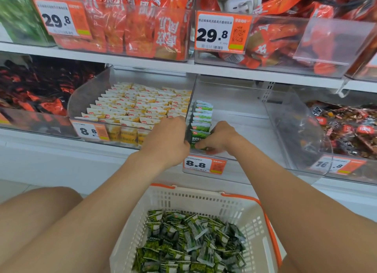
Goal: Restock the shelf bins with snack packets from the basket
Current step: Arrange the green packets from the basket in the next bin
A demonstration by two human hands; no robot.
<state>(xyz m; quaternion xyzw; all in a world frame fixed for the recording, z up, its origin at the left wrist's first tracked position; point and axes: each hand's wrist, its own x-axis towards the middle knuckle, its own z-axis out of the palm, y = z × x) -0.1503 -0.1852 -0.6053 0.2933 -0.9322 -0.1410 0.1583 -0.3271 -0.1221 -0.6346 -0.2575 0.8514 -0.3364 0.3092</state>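
Left hand (167, 142), right hand (218, 139) pinched a packet (196, 139) in the bin (240, 117); I saw one row (203, 112) done, basket (204, 199) below heaped.

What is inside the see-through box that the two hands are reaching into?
A single row of small green snack packets stands along the left wall of the clear plastic bin. The left hand and right hand cover the front packet's lower edge.

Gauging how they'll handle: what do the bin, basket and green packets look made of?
Bin: clear rigid plastic, glossy; see-through, with glare. Basket: white moulded plastic, slotted walls. Green packets: thin printed film, probably plastic; crimped edges.
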